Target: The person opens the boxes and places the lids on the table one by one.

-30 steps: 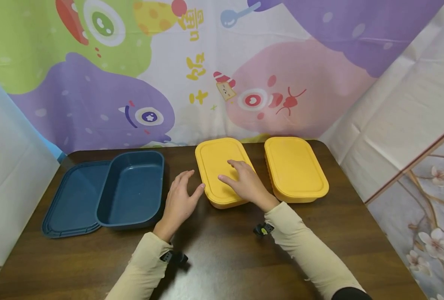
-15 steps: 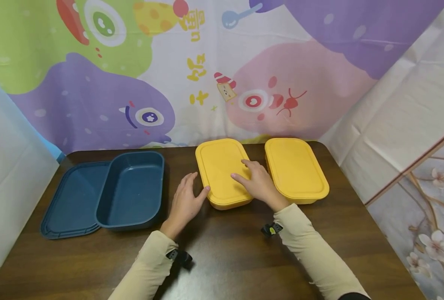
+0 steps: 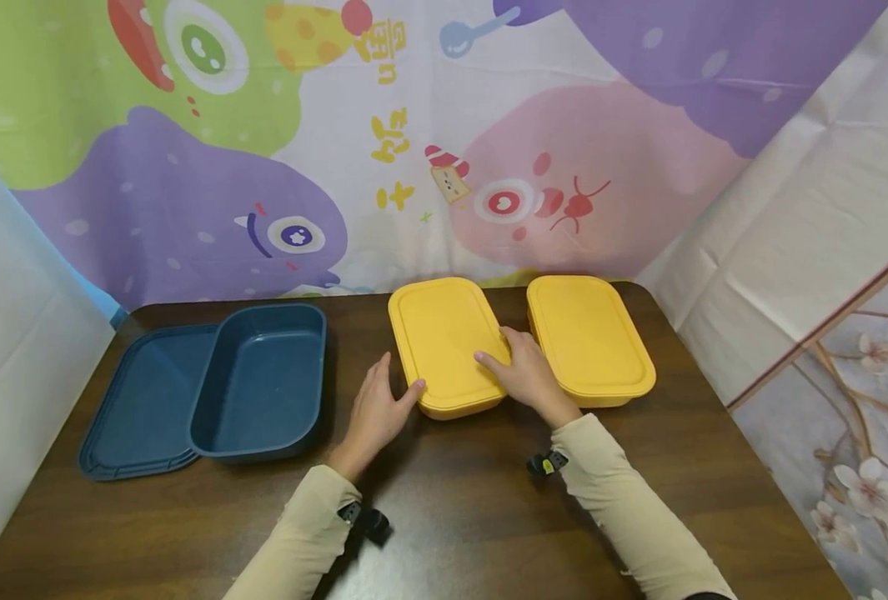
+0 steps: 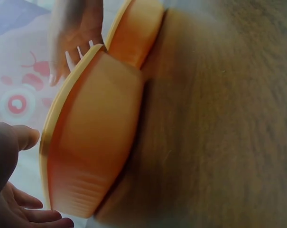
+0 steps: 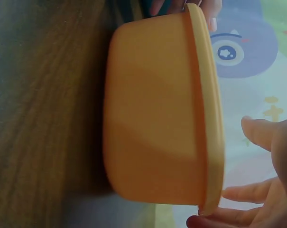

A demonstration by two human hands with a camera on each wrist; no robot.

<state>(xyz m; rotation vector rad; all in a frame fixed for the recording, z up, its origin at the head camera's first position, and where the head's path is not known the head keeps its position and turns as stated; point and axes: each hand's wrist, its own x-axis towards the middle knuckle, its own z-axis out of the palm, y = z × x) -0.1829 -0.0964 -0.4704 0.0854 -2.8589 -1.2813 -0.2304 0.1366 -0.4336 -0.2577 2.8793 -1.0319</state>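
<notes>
A yellow lidded food box point(image 3: 447, 337) stands on the table between both hands. My left hand point(image 3: 376, 412) is at its left side, the thumb near the lid's front left corner and the fingers spread alongside. In the left wrist view the left fingers point(image 4: 39, 216) lie loosely by the box. My right hand point(image 3: 529, 375) is at the right side, its thumb over the lid. The right wrist view has the right fingertips point(image 5: 214, 219) at the lid's rim, touching or very close, while the right thumb point(image 5: 259, 133) is off the lid.
A second yellow lidded box point(image 3: 594, 337) stands to the right, just beyond my right hand. On the left, an open dark blue box point(image 3: 259, 392) overlaps its flat blue lid point(image 3: 147, 408). A cartoon-printed cloth point(image 3: 398, 242) hangs behind the brown table point(image 3: 459, 517).
Both hands have moved to the right. The right one has drawn back from above the lid to the box's right edge, and the left has come up to its left edge. The boxes have stayed put.
</notes>
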